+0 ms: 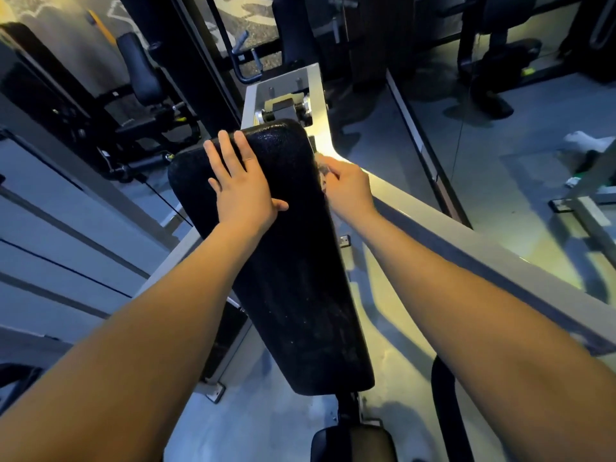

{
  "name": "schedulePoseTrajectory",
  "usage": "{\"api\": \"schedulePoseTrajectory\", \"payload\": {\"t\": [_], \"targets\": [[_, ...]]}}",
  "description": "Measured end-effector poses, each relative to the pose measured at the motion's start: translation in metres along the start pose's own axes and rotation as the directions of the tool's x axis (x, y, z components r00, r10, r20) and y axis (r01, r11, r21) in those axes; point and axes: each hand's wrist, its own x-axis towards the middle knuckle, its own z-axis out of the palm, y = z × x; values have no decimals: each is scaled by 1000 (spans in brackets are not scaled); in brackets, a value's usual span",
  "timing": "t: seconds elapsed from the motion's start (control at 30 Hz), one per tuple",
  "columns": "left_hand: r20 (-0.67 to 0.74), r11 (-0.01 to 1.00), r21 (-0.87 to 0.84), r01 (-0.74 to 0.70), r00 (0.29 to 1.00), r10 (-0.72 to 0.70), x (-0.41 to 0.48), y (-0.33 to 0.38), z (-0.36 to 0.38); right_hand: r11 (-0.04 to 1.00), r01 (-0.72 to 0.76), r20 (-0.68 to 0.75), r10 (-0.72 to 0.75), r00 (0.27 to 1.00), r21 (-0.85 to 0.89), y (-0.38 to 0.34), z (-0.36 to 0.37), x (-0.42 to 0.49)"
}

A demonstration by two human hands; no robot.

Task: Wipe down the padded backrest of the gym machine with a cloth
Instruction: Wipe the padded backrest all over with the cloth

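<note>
The long black padded backrest (293,278) runs up the middle of the view, tilted away from me, with a speckled surface. My left hand (240,181) lies flat on its upper left part, fingers straight and spread. My right hand (346,188) is at the pad's upper right edge, fingers curled round a small pale cloth (322,168), of which only a blurred bit shows against the pad's side.
A pale grey steel frame (433,221) runs along the right of the pad and up to a pivot bracket (286,108). Another black seat and machine (140,71) stand at the left. A white rag (586,141) lies on the floor at the right.
</note>
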Motion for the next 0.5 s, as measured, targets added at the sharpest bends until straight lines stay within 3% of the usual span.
{"api": "schedulePoseTrajectory", "payload": {"t": [0.1,0.3,0.4,0.5], "targets": [[-6,1000,-6,1,1000,-1,-1,-1,-1,994,53,-23,-51,998,98,-27,-4,30],[-11,1000,-3,5,1000,-5,-2,-1,-1,979,-150,105,136,985,140,30,11,-15],[-8,1000,-2,7,1000,-7,-3,-1,-2,991,-69,104,57,993,116,16,1,-3],[-6,1000,-1,11,1000,-11,-3,0,-2,993,44,-32,-40,999,111,-20,-5,8]]}}
